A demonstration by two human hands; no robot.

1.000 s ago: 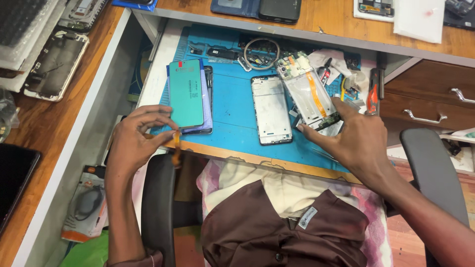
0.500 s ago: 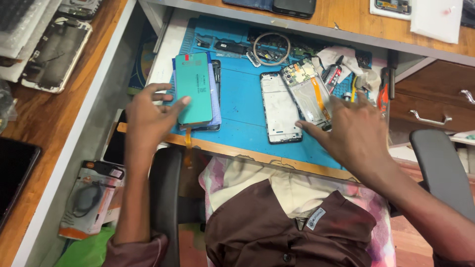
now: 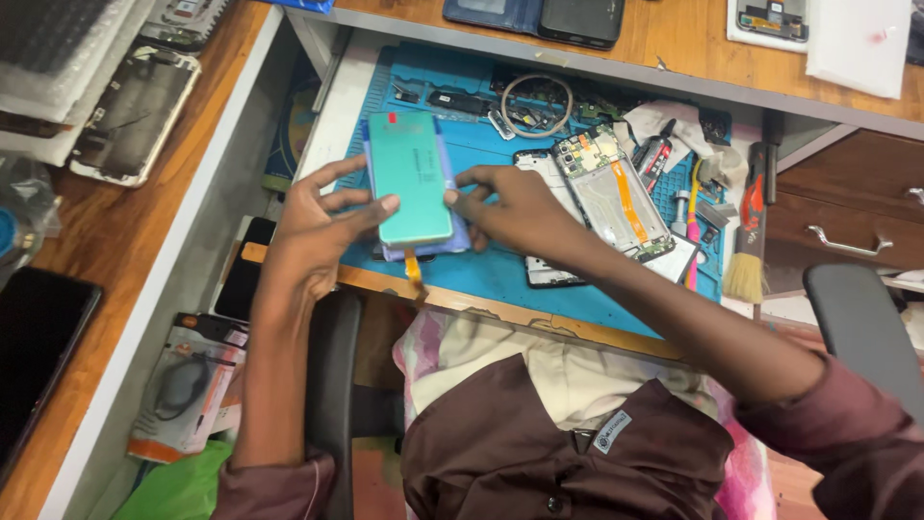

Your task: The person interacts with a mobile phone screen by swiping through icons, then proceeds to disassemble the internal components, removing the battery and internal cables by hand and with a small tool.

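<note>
right hand (image 3: 515, 207) came off the opened phone (image 3: 616, 193) | now both hands pinch the teal screen panel (image 3: 412, 178), left hand (image 3: 322, 221) on its left edge | panel on blue mat (image 3: 481, 274), counter-front | looks like two-handed lift or alignment underway

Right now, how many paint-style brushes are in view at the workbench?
1. A brush with a dark handle and pale bristles lies at the right edge of the blue mat, bristles toward the person. Others may be hidden among the clutter of parts.
</note>
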